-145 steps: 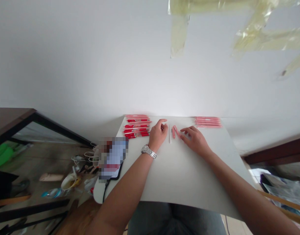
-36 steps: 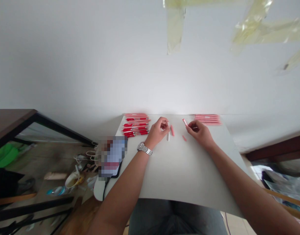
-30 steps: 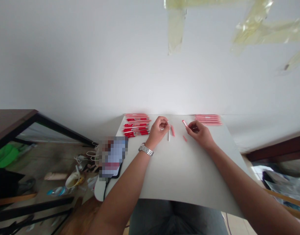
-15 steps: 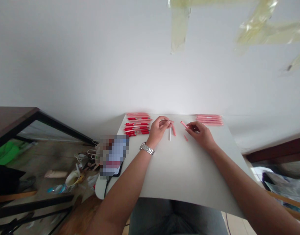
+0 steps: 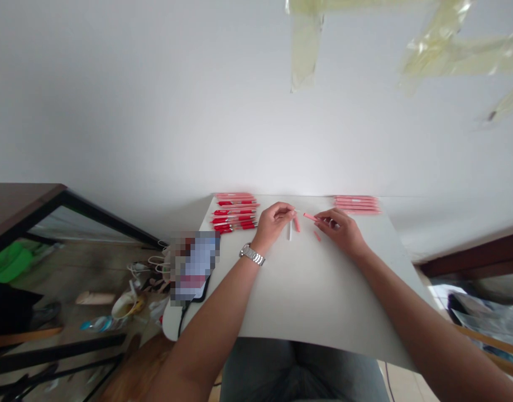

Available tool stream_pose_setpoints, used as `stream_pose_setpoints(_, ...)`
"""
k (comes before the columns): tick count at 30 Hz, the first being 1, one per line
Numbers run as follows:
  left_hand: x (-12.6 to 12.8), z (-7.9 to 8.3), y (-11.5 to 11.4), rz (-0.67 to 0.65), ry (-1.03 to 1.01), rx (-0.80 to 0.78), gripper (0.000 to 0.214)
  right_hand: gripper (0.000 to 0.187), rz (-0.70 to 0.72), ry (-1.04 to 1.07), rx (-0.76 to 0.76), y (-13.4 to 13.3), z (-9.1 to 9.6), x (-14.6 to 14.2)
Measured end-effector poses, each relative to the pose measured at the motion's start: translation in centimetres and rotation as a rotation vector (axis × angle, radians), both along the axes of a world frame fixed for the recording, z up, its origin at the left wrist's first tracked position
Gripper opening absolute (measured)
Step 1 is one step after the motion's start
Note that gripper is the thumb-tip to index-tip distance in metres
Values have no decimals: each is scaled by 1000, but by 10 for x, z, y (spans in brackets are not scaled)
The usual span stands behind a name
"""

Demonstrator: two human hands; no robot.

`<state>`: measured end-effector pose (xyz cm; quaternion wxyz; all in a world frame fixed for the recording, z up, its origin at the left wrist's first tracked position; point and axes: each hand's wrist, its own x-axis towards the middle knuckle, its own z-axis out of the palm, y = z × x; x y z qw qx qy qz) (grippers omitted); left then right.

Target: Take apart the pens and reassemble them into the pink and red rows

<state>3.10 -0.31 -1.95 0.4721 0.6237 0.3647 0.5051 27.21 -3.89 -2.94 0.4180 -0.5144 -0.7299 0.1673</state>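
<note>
My left hand [image 5: 274, 222], with a metal watch [image 5: 252, 255] on the wrist, is closed in a pinch on a tiny part I cannot make out. My right hand [image 5: 337, 229] is closed on a pink pen barrel [image 5: 310, 216], which points left at the left hand's fingertips. Between and just below the hands, on the white table [image 5: 306, 285], lie a white refill tube [image 5: 289, 231], a pink pen piece [image 5: 297, 224] and a small pink bit [image 5: 317, 236].
A row of red pens [image 5: 234, 212] lies at the table's far left, a stack of pink pens [image 5: 356, 204] at the far right. A phone [image 5: 193, 268] with a cable rests on the left edge. Clutter covers the floor at left.
My right hand has swung the pink barrel leftward and lowered it level, so its tip now nearly meets my left hand's pinch. The left hand rose slightly from the table.
</note>
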Motion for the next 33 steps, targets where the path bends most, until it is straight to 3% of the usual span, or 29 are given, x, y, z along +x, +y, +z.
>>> stream_pose_setpoints(33, 4, 1, -7, -171, 103, 1, 24, 28, 21, -31, -6, -2, 1, -3)
